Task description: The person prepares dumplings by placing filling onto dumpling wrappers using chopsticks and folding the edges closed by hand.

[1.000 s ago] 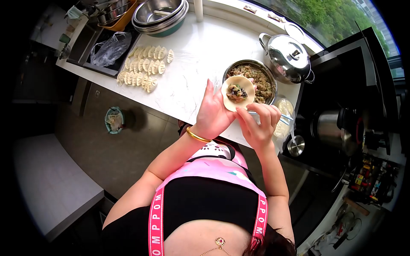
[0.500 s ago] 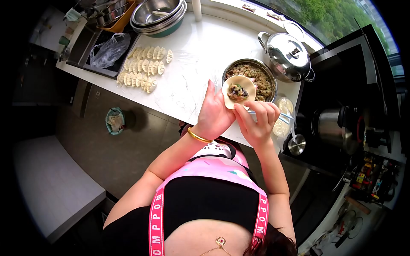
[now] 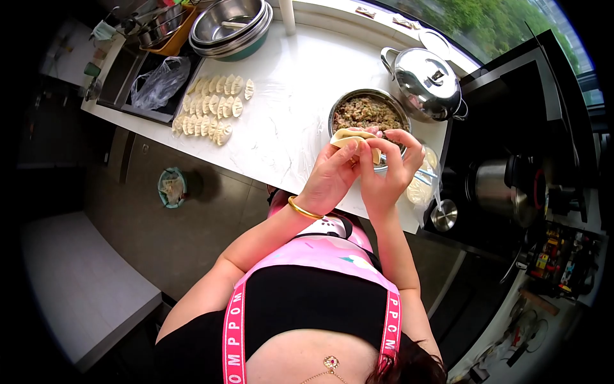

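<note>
Between my two hands is a dumpling [image 3: 350, 136], its pale round wrapper folded over so the filling is mostly hidden. My left hand [image 3: 329, 179] grips its left side, thumb on the near face. With thumb and fingers, my right hand [image 3: 388, 176] pinches the wrapper's near right edge. Just beyond is a steel bowl of minced filling [image 3: 368, 114], partly covered by my fingers. Several pleated dumplings [image 3: 208, 105] lie in rows at the counter's left. Right of my right hand, a clear bag of round wrappers [image 3: 420, 185] has blue-white chopsticks [image 3: 427, 171] by it.
A lidded steel pot [image 3: 427, 83] stands behind the filling bowl, near the window. Stacked basins [image 3: 230, 29] sit at the back left, near a plastic bag [image 3: 160, 83] by the sink. The black stove [image 3: 499, 134] is on the right. A lined bin [image 3: 173, 187] stands on the floor.
The wrapper lay flat and open on my left palm with filling showing. Now it is folded over, and my left fingers have closed around it while my right hand pinches the edge.
</note>
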### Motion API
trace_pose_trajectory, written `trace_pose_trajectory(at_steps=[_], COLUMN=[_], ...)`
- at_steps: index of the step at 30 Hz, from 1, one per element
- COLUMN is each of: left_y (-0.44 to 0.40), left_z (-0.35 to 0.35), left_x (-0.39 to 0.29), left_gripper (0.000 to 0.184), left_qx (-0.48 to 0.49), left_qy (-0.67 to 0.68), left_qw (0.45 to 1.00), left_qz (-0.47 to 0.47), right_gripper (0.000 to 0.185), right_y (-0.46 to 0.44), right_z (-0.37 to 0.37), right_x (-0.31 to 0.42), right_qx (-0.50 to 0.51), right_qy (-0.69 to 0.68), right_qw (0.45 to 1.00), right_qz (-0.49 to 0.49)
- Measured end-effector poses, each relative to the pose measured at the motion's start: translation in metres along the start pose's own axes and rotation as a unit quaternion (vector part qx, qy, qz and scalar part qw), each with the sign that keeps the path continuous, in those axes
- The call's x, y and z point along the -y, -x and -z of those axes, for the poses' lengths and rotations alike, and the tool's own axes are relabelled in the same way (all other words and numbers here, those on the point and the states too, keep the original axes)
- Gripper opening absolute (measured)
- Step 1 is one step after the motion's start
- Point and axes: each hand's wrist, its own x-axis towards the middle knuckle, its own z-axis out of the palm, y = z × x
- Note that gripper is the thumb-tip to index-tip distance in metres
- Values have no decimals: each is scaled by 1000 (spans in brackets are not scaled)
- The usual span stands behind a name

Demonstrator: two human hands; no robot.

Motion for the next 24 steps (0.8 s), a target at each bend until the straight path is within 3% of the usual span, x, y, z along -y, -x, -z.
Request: trace_pose_trajectory(at_steps=[10,16,21,24], left_y=[0,0,1,0], left_z=[5,1,-2,-4], left_x=[0,-1,-5,-7], left_gripper=[15,13,14,17], left_qx=[-45,-78,-52,-39], left_qy=[54,62,59,63], left_qw=[998,995,997,997], left_qz=[-4,-2,3,-4], right_gripper=[11,17,30,25], right_y=[4,4,8,10], right_z=[-5,-6,-3,2], right_x=[-1,-2,-6,-3], right_qx=[-6,-2,-4,-7], right_qy=[-27,-39,-121,-126], right_qw=[999,999,991,990], right_qz=[-17,-7,-54,-58])
